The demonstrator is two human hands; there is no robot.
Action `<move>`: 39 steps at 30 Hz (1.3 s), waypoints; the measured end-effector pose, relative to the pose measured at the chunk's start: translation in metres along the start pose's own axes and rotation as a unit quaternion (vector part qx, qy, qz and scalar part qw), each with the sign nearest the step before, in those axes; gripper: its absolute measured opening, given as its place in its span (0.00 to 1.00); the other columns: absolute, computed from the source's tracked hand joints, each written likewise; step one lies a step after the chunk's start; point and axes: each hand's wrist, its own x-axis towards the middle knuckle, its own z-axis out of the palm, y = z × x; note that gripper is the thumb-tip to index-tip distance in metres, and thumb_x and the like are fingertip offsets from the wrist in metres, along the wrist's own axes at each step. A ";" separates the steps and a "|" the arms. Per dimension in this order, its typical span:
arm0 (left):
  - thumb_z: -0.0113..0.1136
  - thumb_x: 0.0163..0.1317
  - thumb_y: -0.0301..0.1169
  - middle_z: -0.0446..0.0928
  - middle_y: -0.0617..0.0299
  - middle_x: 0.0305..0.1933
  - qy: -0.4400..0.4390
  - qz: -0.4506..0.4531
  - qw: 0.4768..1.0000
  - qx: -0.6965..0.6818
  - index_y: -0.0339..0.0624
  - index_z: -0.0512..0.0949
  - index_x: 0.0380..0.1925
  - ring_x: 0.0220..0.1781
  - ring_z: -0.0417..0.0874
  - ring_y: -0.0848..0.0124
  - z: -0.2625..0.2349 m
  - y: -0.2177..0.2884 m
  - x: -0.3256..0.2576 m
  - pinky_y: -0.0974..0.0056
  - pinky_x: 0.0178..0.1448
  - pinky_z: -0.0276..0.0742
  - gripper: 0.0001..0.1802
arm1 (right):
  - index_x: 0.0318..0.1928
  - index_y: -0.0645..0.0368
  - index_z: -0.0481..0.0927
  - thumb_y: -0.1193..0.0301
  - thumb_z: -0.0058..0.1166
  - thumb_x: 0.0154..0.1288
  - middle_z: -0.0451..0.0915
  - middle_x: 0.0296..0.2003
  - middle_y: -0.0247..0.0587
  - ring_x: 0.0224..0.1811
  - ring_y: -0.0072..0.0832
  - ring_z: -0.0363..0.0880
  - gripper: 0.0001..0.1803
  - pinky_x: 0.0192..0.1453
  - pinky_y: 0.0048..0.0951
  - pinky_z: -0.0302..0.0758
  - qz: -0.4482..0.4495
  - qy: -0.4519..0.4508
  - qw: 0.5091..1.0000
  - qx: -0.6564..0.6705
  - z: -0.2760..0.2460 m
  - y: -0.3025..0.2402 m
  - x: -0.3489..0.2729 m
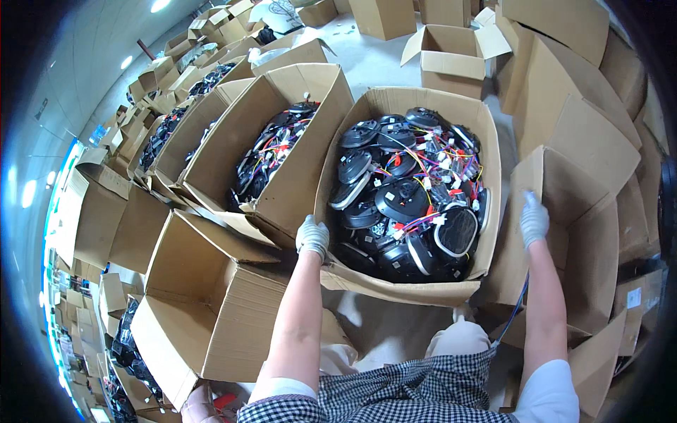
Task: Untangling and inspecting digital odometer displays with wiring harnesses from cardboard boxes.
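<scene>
Pale grey floor [370, 63] shows at twelve o'clock, with brown boxes [377, 17] standing on it, and a bright strip of light [65, 187] runs down the wall side at nine o'clock. From the head view, rows of part-filled cartons [159, 74] recede toward ten o'clock. Just right of the middle, toward two o'clock, stands the large open carton [402, 290], holding a heap of black round units [400, 201] tangled with coloured wires and small white and red connectors [446, 163]. A second filled carton [310, 169] stands beside it, between ten and eleven o'clock. At eight o'clock an open box [243, 328] tilts, its inside bare cardboard; at three o'clock stands another open box [596, 264].

The left hand [312, 236], in a pale glove, is at the large carton's near left corner, its fingers bent toward the edge; I cannot tell whether they grip it. The right hand [534, 220], gloved likewise, is at three o'clock, over the box on that side, a finger pointing upward; whether the others are closed on anything, I cannot tell. A checked garment [402, 388] fills six o'clock.
</scene>
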 end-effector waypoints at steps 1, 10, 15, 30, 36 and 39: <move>0.52 0.58 0.39 0.79 0.43 0.42 -0.004 0.003 1.000 -0.002 0.40 0.76 0.41 0.45 0.79 0.47 -0.003 -0.003 -0.002 0.52 0.50 0.75 0.16 | 0.49 0.46 0.77 0.58 0.38 0.67 0.79 0.36 0.59 0.41 0.52 0.78 0.17 0.46 0.50 0.72 0.004 0.043 0.999 -0.033 -0.012 -0.021 -0.002; 0.60 0.55 0.43 0.77 0.42 0.48 -0.098 0.015 0.993 0.063 0.33 0.77 0.44 0.52 0.78 0.50 0.008 -0.027 0.020 0.57 0.56 0.74 0.24 | 0.48 0.59 0.79 0.51 0.47 0.60 0.75 0.52 0.56 0.55 0.49 0.74 0.27 0.57 0.43 0.72 0.027 -0.140 0.983 -0.118 0.028 -0.128 0.031; 0.59 0.57 0.45 0.78 0.43 0.46 -0.093 0.070 0.986 0.118 0.34 0.76 0.46 0.51 0.78 0.51 -0.011 -0.016 0.012 0.57 0.55 0.74 0.26 | 0.46 0.59 0.81 0.63 0.48 0.56 0.76 0.50 0.58 0.54 0.49 0.75 0.20 0.56 0.44 0.72 0.026 -0.127 0.984 -0.123 0.047 -0.096 0.064; 0.55 0.60 0.46 0.79 0.42 0.32 -0.006 0.072 0.997 0.034 0.37 0.78 0.34 0.36 0.81 0.46 0.030 -0.040 -0.010 0.50 0.41 0.76 0.20 | 0.32 0.61 0.83 0.54 0.51 0.59 0.80 0.33 0.58 0.38 0.50 0.81 0.21 0.46 0.45 0.76 -0.113 -0.061 0.979 -0.158 0.031 -0.088 0.024; 0.55 0.59 0.50 0.80 0.45 0.30 -0.037 -0.040 0.995 0.086 0.41 0.79 0.34 0.34 0.81 0.47 0.039 -0.026 -0.032 0.50 0.39 0.77 0.22 | 0.26 0.61 0.79 0.54 0.48 0.63 0.80 0.27 0.58 0.31 0.53 0.80 0.22 0.38 0.49 0.76 -0.058 -0.025 0.990 -0.129 0.019 -0.088 -0.003; 0.55 0.59 0.53 0.81 0.46 0.33 -0.083 -0.102 0.984 0.121 0.40 0.79 0.34 0.37 0.81 0.47 0.051 -0.039 -0.035 0.49 0.43 0.76 0.24 | 0.28 0.61 0.75 0.58 0.50 0.63 0.79 0.23 0.56 0.25 0.52 0.79 0.18 0.31 0.48 0.76 -0.103 -0.002 0.991 -0.084 0.002 -0.092 -0.028</move>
